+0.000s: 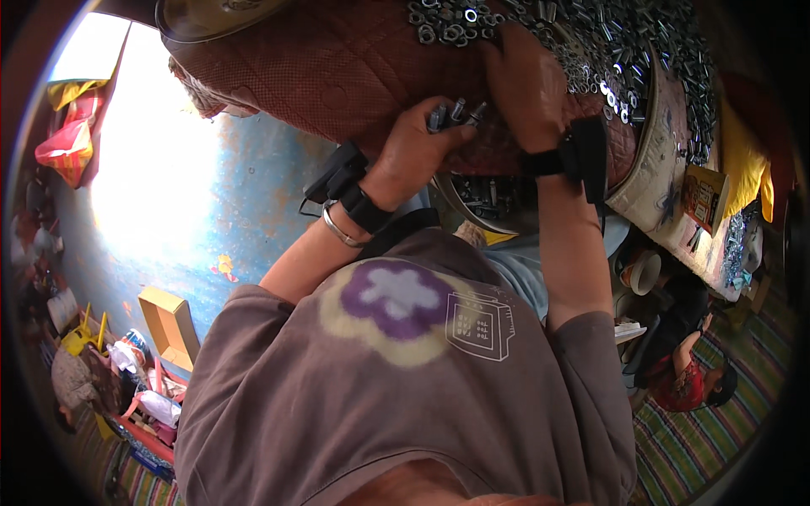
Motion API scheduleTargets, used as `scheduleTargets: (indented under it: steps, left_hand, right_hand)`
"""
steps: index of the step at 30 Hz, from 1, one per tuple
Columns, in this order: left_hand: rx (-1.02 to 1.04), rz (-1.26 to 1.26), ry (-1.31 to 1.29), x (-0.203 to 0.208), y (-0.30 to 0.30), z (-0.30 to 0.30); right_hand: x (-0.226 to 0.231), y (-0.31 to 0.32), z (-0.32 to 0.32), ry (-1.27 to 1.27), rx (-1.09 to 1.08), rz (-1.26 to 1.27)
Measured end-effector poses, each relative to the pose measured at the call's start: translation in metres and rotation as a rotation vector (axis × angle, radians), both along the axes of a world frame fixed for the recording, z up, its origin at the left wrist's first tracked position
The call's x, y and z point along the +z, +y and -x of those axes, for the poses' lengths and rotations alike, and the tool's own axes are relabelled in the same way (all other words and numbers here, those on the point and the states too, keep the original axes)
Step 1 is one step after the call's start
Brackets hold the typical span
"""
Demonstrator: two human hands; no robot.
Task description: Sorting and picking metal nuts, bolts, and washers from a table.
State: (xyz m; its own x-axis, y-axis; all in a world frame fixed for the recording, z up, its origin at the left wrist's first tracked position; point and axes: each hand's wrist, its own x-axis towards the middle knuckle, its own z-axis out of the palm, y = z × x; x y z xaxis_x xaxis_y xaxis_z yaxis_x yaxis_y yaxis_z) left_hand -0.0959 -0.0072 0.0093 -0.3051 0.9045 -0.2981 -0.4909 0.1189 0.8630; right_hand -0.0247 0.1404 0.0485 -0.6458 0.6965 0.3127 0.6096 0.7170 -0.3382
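My left hand [419, 153] is closed around several short metal bolts [456, 110], whose shiny ends stick up between thumb and fingers. Just right of it, my right hand [527, 88] reaches to the edge of a spread of loose nuts and washers [445, 24]. Its fingers are bent down among the small metal pieces, and their tips are hidden, so what they pinch cannot be made out. Both hands are over a reddish-brown quilted cloth [312, 63]. Below them, partly covered by my right forearm, a round metal pan [458, 202] holds dark metal parts.
More bolts and small metal parts [692, 101] lie heaped at the far right. A metal bowl [211, 18] rests at the far left. A small box [705, 197] lies by a yellow cloth [746, 160]. Another person [688, 371] sits low on a striped mat [688, 451] at the right.
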Motion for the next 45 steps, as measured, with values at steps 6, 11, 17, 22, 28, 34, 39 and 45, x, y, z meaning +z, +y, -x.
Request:
scheduleTargets:
  steps: [6,11,17,22,28,34,39,45]
  left_hand:
    - [-0.024,0.045,0.023,0.004,-0.001,0.001]
    - [-0.035,0.077,0.041,0.007,-0.005,0.004]
    - [-0.092,-0.026,0.165,-0.001,-0.006,-0.001]
    - [-0.124,-0.097,0.322,-0.006,-0.009,-0.008]
    - [-0.149,-0.092,0.537,0.01,-0.017,-0.013]
    - [-0.169,-0.108,0.592,0.011,-0.019,-0.018]
    - [-0.18,-0.125,0.63,0.01,-0.02,-0.021]
    - [-0.213,-0.104,0.635,0.015,-0.022,-0.021]
  right_hand:
    - [-0.002,0.008,0.003,-0.043,-0.046,0.054]
    - [0.014,-0.016,-0.037,0.316,0.115,0.465]
    - [0.021,-0.054,-0.07,0.306,0.057,0.729]
    - [0.027,-0.064,-0.08,0.318,0.026,0.792]
    - [0.021,-0.068,-0.091,0.334,0.006,0.769]
    - [0.017,-0.074,-0.095,0.345,-0.034,0.747]
    - [0.018,-0.078,-0.1,0.328,-0.042,0.776]
    - [0.022,-0.085,-0.103,0.433,-0.032,0.818]
